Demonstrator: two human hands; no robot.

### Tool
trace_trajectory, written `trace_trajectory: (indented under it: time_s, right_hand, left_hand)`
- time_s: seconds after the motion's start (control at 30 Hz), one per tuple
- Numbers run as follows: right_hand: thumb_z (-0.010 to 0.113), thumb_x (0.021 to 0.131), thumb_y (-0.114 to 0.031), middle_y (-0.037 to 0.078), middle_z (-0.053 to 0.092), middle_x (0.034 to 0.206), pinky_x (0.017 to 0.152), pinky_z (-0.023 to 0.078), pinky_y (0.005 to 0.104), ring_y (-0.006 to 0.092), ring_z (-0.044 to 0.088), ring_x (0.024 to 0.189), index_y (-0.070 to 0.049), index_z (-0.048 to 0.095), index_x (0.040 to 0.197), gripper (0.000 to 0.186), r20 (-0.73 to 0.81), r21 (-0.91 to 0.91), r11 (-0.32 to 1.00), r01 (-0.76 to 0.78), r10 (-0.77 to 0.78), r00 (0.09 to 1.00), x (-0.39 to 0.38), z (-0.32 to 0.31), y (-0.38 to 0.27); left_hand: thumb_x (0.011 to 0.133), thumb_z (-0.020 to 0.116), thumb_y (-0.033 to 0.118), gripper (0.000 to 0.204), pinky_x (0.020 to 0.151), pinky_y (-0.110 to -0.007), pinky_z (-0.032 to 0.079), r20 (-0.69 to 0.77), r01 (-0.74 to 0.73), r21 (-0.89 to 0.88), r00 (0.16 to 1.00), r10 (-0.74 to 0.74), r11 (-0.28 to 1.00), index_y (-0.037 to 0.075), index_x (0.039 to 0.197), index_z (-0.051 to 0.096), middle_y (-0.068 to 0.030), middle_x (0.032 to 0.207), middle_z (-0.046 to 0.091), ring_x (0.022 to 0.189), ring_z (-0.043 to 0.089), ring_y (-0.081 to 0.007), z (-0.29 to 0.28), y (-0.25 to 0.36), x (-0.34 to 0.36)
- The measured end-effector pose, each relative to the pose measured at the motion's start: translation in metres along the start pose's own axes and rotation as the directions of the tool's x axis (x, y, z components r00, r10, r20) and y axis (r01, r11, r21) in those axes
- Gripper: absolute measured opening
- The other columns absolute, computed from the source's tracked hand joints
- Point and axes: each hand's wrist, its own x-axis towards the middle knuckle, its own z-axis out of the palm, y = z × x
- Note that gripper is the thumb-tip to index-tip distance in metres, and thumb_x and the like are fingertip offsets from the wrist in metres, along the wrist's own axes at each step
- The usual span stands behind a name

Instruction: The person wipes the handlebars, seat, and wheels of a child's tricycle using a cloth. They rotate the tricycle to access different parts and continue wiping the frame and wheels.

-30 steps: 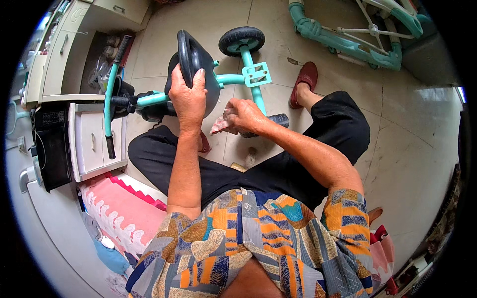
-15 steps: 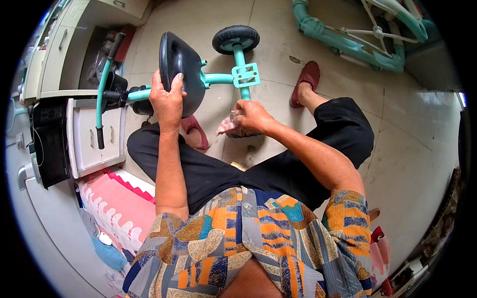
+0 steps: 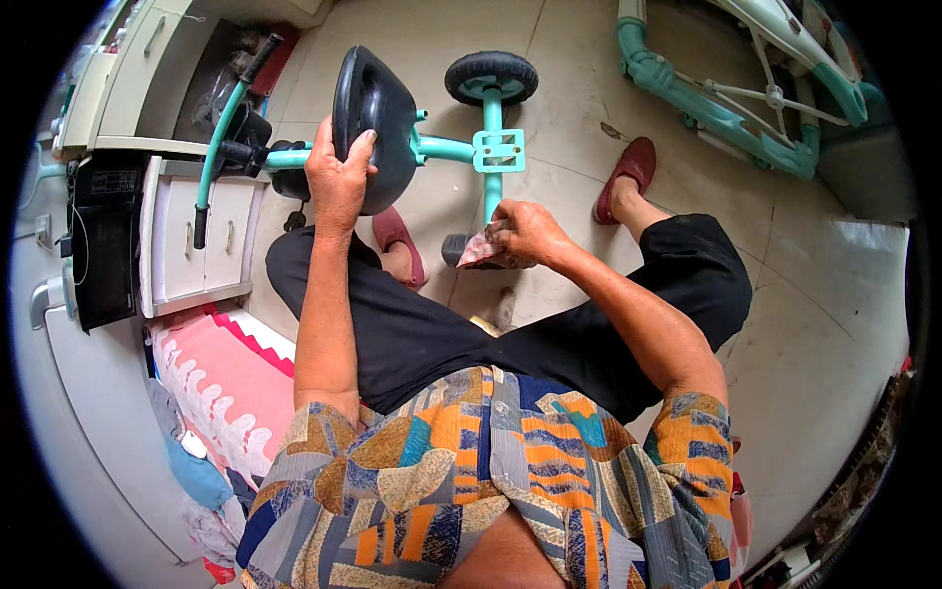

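A child's tricycle (image 3: 449, 149) with a teal frame lies tipped before me, its handlebar (image 3: 218, 145) toward the left. My left hand (image 3: 339, 175) grips the edge of its black seat (image 3: 383, 142), thumb on one face. Close to the near rear wheel (image 3: 455, 249), my right hand (image 3: 525, 234) is closed on a pinkish cloth (image 3: 479, 248), pressed near the axle end. That wheel is partly hidden by the cloth and hand. The far rear wheel (image 3: 492, 78) is in full sight, and a teal bracket (image 3: 498, 150) with cut-outs sits on the axle.
A teal and white tubular frame (image 3: 716, 98) lies on the floor at the far right. On the left stand a white cabinet (image 3: 204, 236), a drawer unit (image 3: 147, 39) and a pink cloth-covered surface (image 3: 221, 383). My feet in red shoes (image 3: 628, 177) flank the tricycle.
The whole view has shifted slightly, so things appear farther right. My right hand and the cloth have moved a little around the near wheel. My left hand keeps its hold on the seat.
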Motion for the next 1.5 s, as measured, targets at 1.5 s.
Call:
trace_trajectory:
  time_s: [1.5]
  right_hand:
    - [0.058, 0.079, -0.001, 0.013, 0.049, 0.139, 0.095, 0.046, 0.0447, 0.0342, 0.051, 0.121, -0.008, 0.060, 0.118, 0.039, 0.068, -0.564, 0.701, 0.436, -0.487, 0.871, -0.015, 0.077, 0.034]
  left_hand:
    - [0.086, 0.073, 0.014, 0.044, 0.069, -0.025, 0.053, -0.053, -0.298, 0.066, 0.952, 0.302, 0.952, -0.003, 0.122, 0.057, -0.0087, 0.090, 0.066, 0.074, 0.062, -0.0123, -0.016, -0.038, -0.009]
